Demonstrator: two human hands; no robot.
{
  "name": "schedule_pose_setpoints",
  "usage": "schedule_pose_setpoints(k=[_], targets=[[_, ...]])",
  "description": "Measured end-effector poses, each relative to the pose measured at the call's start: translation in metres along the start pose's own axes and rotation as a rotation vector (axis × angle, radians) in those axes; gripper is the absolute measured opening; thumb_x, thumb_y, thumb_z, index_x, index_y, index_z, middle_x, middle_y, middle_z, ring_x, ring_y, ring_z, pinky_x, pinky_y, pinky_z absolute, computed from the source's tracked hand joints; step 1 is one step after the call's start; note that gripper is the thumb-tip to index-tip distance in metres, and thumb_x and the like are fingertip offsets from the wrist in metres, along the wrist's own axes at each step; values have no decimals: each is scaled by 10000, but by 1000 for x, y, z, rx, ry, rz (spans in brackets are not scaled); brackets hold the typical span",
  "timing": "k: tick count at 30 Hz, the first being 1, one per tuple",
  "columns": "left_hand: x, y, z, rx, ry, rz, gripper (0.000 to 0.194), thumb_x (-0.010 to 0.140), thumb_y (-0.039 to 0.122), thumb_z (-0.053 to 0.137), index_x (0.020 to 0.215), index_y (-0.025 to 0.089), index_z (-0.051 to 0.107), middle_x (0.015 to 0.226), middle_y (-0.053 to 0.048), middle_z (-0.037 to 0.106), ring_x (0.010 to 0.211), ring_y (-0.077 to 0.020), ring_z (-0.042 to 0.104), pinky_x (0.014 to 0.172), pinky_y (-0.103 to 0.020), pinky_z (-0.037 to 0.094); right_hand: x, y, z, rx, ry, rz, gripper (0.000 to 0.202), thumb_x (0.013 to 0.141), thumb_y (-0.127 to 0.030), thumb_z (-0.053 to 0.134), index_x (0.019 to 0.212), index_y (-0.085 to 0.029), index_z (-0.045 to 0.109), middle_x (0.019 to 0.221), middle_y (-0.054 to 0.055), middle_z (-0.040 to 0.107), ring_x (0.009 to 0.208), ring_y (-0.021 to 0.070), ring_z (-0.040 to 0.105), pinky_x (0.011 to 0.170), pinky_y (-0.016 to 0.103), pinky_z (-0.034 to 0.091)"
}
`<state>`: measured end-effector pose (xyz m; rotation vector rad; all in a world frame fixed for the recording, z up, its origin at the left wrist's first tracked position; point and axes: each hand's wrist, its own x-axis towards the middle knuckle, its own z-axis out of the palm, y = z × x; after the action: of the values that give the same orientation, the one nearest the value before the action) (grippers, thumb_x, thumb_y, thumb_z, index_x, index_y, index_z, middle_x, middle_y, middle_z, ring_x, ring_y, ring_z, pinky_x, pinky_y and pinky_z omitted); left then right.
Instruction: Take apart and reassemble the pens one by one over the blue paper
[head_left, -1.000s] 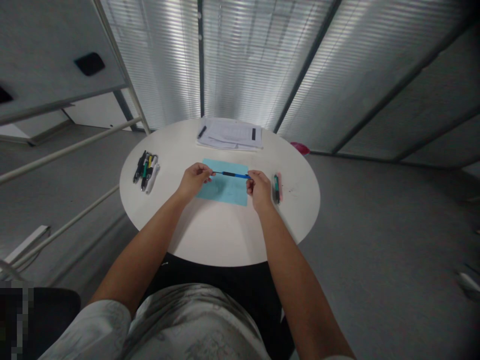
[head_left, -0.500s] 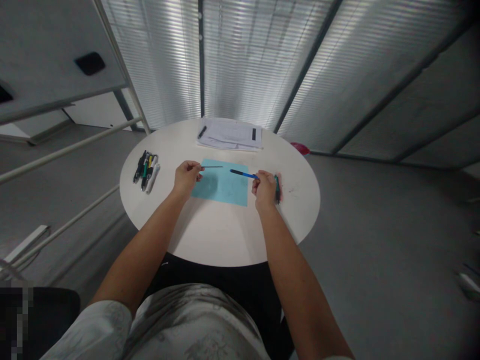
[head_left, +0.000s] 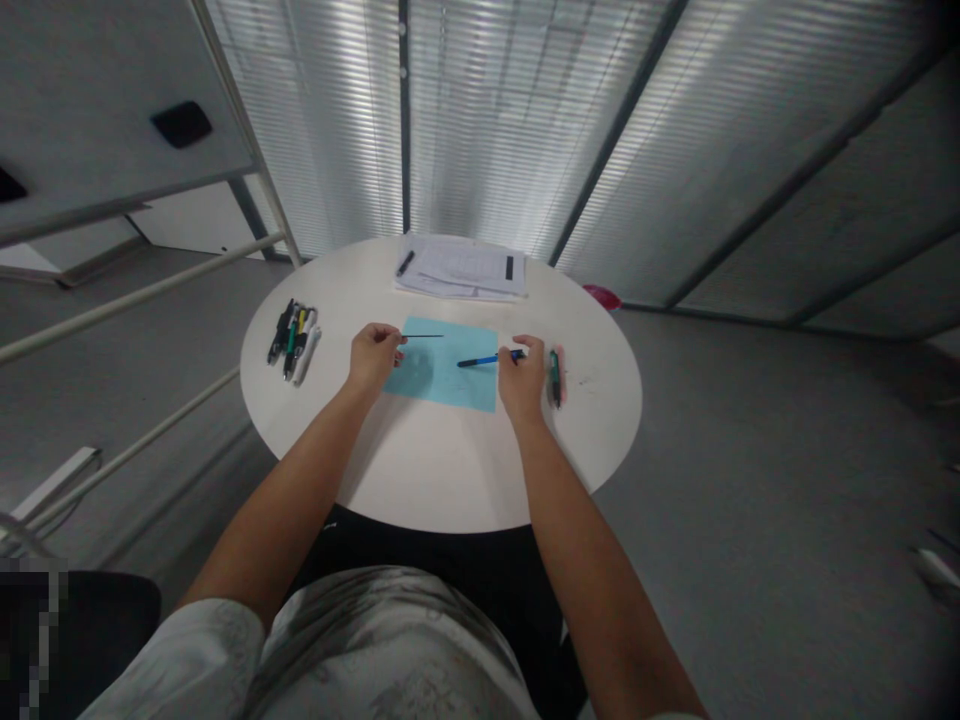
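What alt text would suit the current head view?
Two bare hands work above a blue sheet on a round white table: the left hand holds a thin dark rod, the right hand a blue-and-black pen. Other pens lie at left.

The white table [head_left: 442, 480] looked smooth and matt. The blue sheet [head_left: 450, 388] was flat, matt paper, as was the white stack [head_left: 463, 270] at the table's 12 o'clock. The blue pen [head_left: 478, 361] looked like smooth plastic, as did the white pen [head_left: 307, 358] between 9 and 10 o'clock.
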<state>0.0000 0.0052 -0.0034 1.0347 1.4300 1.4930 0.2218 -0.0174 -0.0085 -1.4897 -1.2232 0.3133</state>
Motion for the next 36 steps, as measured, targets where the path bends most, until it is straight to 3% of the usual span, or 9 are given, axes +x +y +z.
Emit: schedule_pose_setpoints(k=[19,36], targets=[[-1,1,1,-10,-17,-20,152,683,215,609,815,162,557,744,-26,649,478,-90,540,433,-214,437,-5,-16,-8,103,-37,-81,159,819,-292,539,963,-224,546,618,-62,456,551,111,442,579,237,340],[-2,1,0,-8,-27,-20,146,691,229,609,809,164,553,746,-27,648,474,-86,530,432,-214,433,-3,-16,-11,87,81,-74,65,820,-242,524,874,-214,550,620,-33,519,554,123,483,609,259,385]])
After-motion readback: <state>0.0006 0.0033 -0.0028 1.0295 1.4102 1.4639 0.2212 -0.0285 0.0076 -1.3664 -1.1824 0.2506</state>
